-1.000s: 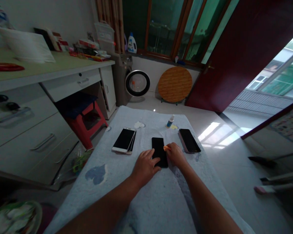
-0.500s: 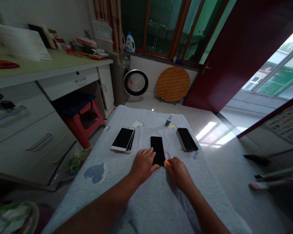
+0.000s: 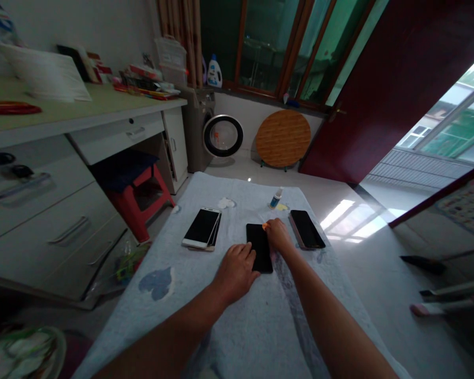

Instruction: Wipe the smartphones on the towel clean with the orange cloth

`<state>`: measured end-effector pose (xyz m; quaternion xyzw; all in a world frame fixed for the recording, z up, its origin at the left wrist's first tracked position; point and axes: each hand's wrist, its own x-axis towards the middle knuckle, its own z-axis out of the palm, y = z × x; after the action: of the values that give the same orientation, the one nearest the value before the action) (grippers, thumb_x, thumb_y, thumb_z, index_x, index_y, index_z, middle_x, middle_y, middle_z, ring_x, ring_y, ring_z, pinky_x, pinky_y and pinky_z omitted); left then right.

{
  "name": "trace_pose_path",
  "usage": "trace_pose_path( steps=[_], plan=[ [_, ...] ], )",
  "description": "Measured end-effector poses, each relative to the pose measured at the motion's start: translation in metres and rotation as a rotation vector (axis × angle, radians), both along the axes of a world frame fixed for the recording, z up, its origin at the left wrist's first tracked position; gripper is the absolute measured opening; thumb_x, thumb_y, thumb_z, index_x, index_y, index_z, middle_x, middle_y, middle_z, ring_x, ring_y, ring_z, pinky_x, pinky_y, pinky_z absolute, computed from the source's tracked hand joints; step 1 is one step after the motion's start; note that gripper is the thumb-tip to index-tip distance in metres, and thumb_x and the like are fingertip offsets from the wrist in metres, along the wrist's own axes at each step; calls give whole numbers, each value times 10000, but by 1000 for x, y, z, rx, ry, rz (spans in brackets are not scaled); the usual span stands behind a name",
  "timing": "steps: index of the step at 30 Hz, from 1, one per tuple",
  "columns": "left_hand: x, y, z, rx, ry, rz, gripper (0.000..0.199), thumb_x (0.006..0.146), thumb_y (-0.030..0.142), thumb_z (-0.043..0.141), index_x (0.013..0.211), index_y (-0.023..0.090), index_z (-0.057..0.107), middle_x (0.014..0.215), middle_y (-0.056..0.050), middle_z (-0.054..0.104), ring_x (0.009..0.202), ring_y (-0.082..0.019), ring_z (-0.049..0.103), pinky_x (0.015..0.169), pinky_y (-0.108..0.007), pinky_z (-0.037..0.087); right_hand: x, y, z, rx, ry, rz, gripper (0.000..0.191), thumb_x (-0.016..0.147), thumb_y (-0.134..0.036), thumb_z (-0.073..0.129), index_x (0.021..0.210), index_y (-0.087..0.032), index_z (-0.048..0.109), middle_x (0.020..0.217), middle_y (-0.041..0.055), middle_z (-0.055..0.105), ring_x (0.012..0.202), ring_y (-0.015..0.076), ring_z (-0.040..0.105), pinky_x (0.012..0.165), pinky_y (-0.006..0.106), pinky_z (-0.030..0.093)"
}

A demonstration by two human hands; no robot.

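A black phone [image 3: 262, 252] lies flat on the light blue cloth [image 3: 245, 326]. My left hand [image 3: 237, 271] rests at its left edge, fingers on the side and thumb near the lower edge, steadying or gripping it. My right hand [image 3: 278, 234] pinches a small orange cloth [image 3: 265, 226] at the phone's upper right corner. To the left, a white-framed phone [image 3: 201, 227] lies on top of others in a stack. A dark phone [image 3: 307, 229] lies at the right. A small spray bottle [image 3: 276, 198] stands behind the black phone.
A desk [image 3: 102, 108] with papers and boxes runs along the left, with a red stool [image 3: 142, 197] under it. Beyond the cloth-covered surface are a washing machine with its door [image 3: 223, 136] open and a round wooden board [image 3: 283, 138]. A dark red door [image 3: 363, 95] stands at the right.
My right hand, with the orange cloth, has moved up along the phone's right edge from its lower right corner to its upper right corner. The left hand stays at the phone's left edge.
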<state>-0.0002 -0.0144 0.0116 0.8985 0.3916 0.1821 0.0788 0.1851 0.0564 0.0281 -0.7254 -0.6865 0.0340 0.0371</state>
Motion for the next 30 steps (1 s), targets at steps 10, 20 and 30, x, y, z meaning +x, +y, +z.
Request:
trace_pose_path(
  steps=[10,20,30],
  plan=[
    [0,1,-2,-7,5,1,469,813,404,692,1191,151,579,1338,-166,560,1202,-311,523,1034,-458,384,-15,40,11,-129,-60,221,319,928,-172,424,1069,-159,709,1065,149,646,917,192,609,802,269,405],
    [-1,2,-6,4,-16,2,477,822,405,680,1210,149,569,1335,-167,564,1208,-315,524,1070,-494,337,-38,50,11,-162,-63,354,303,932,-178,433,1092,-169,690,1124,130,631,998,187,588,860,265,403],
    [-1,-3,5,-27,-18,45,468,824,425,662,1200,155,590,1324,-151,578,1182,-302,531,1126,-512,255,6,30,14,-129,-63,189,303,932,-148,409,990,-105,704,1013,148,680,936,187,619,794,245,400]
  ],
)
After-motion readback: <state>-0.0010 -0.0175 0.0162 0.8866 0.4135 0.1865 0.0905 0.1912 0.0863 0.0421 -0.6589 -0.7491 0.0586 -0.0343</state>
